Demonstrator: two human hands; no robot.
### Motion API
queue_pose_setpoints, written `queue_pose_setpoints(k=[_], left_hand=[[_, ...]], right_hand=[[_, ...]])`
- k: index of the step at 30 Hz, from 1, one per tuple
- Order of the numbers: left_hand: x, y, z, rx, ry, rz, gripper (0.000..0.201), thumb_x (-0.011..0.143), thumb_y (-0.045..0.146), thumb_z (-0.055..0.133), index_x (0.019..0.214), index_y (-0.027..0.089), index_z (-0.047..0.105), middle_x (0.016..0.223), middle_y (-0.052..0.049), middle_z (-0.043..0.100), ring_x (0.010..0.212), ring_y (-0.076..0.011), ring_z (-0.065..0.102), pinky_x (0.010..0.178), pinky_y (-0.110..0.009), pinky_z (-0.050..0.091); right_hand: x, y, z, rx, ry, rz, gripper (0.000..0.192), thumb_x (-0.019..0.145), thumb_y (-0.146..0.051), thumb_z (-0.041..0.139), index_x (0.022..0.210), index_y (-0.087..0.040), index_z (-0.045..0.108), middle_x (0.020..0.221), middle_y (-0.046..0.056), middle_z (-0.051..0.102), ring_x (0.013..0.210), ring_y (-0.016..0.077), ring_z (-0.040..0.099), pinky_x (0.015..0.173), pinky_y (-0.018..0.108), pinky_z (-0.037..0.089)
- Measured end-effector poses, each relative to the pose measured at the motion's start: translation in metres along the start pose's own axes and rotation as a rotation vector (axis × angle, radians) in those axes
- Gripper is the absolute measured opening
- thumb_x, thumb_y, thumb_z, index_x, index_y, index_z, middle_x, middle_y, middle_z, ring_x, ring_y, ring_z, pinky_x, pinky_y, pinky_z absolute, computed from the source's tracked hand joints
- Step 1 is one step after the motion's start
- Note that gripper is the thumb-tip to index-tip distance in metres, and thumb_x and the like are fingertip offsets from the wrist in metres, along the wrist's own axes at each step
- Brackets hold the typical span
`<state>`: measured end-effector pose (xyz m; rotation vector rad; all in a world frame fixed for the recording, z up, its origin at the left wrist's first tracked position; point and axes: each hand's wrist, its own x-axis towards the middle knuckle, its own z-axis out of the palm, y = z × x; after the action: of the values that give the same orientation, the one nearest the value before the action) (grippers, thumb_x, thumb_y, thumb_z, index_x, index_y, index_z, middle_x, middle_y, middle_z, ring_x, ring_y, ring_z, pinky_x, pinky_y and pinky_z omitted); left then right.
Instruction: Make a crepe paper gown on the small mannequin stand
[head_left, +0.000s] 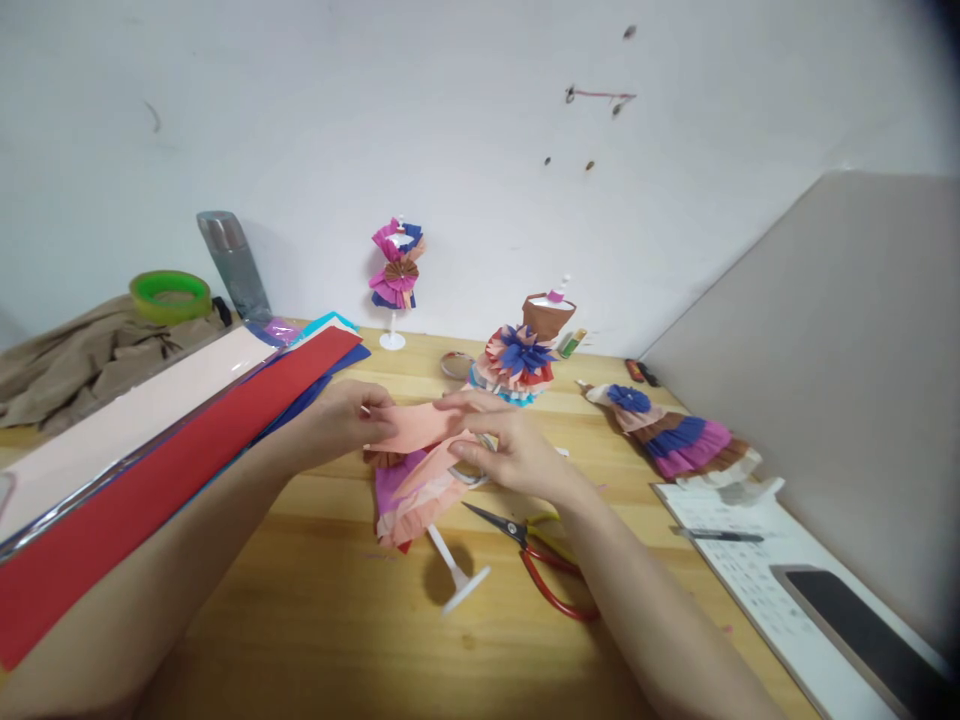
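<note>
Above the bench (315, 610), both hands (left hand (346, 420), right hand (506, 452)) pinched a pink paper strip (420, 426) closed-fingered; uneven pulling could have torn it, or toppled the paper-dressed mannequin (420, 495) at six o'clock.

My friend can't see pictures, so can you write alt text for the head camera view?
Two hands, left hand and right hand, hold a pink paper strip over a paper doll dress on a white stand, above a wooden table. Red-handled scissors lie beside it, with finished paper dresses behind and red paper sheets on the left.
</note>
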<state>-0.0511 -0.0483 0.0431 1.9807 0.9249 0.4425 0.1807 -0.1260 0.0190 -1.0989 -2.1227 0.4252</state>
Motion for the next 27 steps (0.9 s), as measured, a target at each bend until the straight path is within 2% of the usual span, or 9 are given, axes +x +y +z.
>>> queue_pose_setpoints(k=[3, 6, 9, 12, 15, 20, 25, 27], left_hand=[[0.001, 0.0, 0.0, -0.113, -0.07, -0.064, 0.017, 0.066, 0.03, 0.064, 0.062, 0.017, 0.054, 0.057, 0.001, 0.058, 0.058, -0.0149, 0.058, 0.055, -0.024, 0.041], [0.002, -0.004, 0.001, -0.137, -0.101, -0.09, 0.019, 0.064, 0.03, 0.065, 0.061, 0.017, 0.052, 0.056, 0.003, 0.055, 0.057, -0.0144, 0.056, 0.055, -0.024, 0.04], [0.002, -0.006, 0.003, -0.065, -0.114, -0.049, 0.019, 0.063, 0.03, 0.064, 0.06, 0.017, 0.051, 0.055, 0.005, 0.049, 0.056, -0.012, 0.05, 0.054, -0.023, 0.036], [0.002, -0.005, 0.003, 0.075, -0.097, 0.009, 0.025, 0.063, 0.03, 0.066, 0.055, 0.017, 0.046, 0.052, 0.006, 0.038, 0.054, -0.0096, 0.04, 0.052, -0.022, 0.03], [0.002, -0.003, 0.002, 0.088, -0.118, -0.009, 0.032, 0.063, 0.033, 0.067, 0.052, 0.018, 0.04, 0.051, 0.007, 0.033, 0.054, -0.0085, 0.034, 0.05, -0.021, 0.026], [0.005, -0.003, 0.002, -0.07, -0.135, -0.078, 0.033, 0.062, 0.036, 0.07, 0.054, 0.017, 0.045, 0.051, 0.005, 0.046, 0.052, -0.0092, 0.042, 0.048, -0.021, 0.029], [0.007, -0.011, 0.002, -0.4, 0.006, -0.084, 0.043, 0.063, 0.044, 0.076, 0.054, 0.017, 0.044, 0.048, 0.005, 0.046, 0.046, -0.0074, 0.044, 0.046, -0.019, 0.032], [0.008, -0.015, 0.003, -0.538, -0.007, -0.077, 0.044, 0.066, 0.048, 0.076, 0.057, 0.016, 0.048, 0.05, 0.004, 0.051, 0.046, -0.0079, 0.047, 0.046, -0.019, 0.034]], right_hand=[[0.0, 0.003, 0.005, -0.097, 0.038, -0.05, 0.019, 0.089, -0.022, 0.057, 0.074, -0.018, 0.067, 0.112, 0.015, 0.069, 0.108, 0.0274, 0.063, 0.092, 0.046, 0.048], [-0.001, 0.004, 0.007, -0.121, 0.044, -0.056, 0.016, 0.089, -0.02, 0.057, 0.077, -0.017, 0.068, 0.121, 0.016, 0.065, 0.112, 0.0268, 0.062, 0.093, 0.044, 0.05], [-0.001, 0.002, 0.008, -0.116, -0.001, -0.058, 0.014, 0.088, -0.018, 0.059, 0.077, -0.016, 0.067, 0.126, 0.017, 0.063, 0.111, 0.0258, 0.062, 0.091, 0.042, 0.051], [-0.001, 0.002, 0.011, -0.13, -0.001, -0.089, 0.012, 0.088, -0.017, 0.06, 0.079, -0.017, 0.067, 0.112, 0.013, 0.069, 0.1, 0.0238, 0.064, 0.086, 0.04, 0.051], [0.001, 0.002, 0.014, -0.144, 0.031, -0.12, 0.015, 0.091, -0.02, 0.057, 0.082, -0.018, 0.068, 0.097, 0.01, 0.071, 0.09, 0.021, 0.064, 0.08, 0.037, 0.051], [0.002, -0.004, 0.014, -0.149, 0.014, -0.188, 0.018, 0.093, -0.02, 0.054, 0.081, -0.017, 0.066, 0.095, 0.01, 0.068, 0.088, 0.0196, 0.061, 0.079, 0.036, 0.049], [0.002, -0.01, 0.014, -0.259, 0.012, -0.323, 0.017, 0.095, -0.02, 0.052, 0.086, -0.016, 0.066, 0.094, 0.01, 0.068, 0.091, 0.0201, 0.059, 0.082, 0.037, 0.047], [0.002, -0.012, 0.015, -0.349, 0.029, -0.386, 0.018, 0.096, -0.016, 0.05, 0.087, -0.015, 0.065, 0.094, 0.01, 0.069, 0.094, 0.0212, 0.058, 0.084, 0.039, 0.046]])
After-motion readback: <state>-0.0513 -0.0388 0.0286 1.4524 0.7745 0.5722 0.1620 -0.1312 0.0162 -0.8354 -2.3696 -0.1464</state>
